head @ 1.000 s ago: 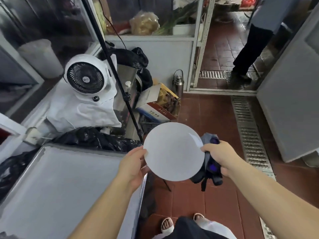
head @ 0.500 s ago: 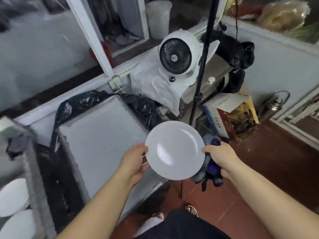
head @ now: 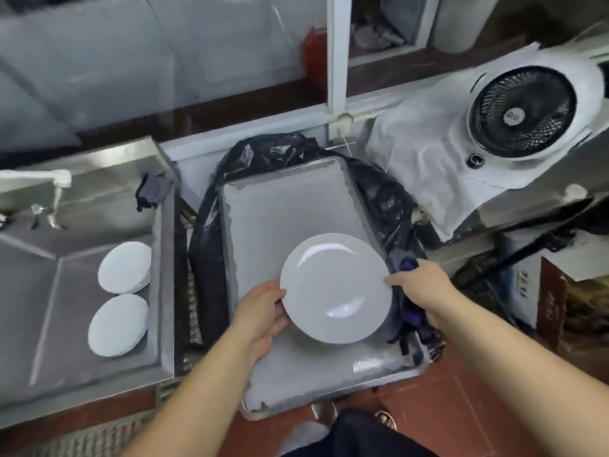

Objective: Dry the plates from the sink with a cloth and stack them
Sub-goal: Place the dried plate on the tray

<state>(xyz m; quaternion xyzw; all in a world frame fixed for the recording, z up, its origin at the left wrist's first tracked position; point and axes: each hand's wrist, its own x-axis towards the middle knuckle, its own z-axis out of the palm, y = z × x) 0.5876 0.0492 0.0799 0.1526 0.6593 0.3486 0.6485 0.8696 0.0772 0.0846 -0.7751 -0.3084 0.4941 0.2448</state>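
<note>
While both hands hold it over the tray (head: 250,206), the plate (head: 336,288) faces up, its hollow shining.

The left hand (head: 262,313) grips the plate's left rim, thumb on top and fingers (head: 280,326) curled under. The right hand (head: 420,290) pinches the right rim and also clutches a dark cloth (head: 407,319) with purple patches, which hangs below the plate's right edge. Whether the plate touches the tray cannot be told. The tray lies on a black bag (head: 379,192). In the sink (head: 49,258) to the left sit two stacks of plates (head: 123,267), side by side, and another dark cloth (head: 155,191) is draped over the sink's far right corner. A white fan (head: 524,112) stands at upper right.
</note>
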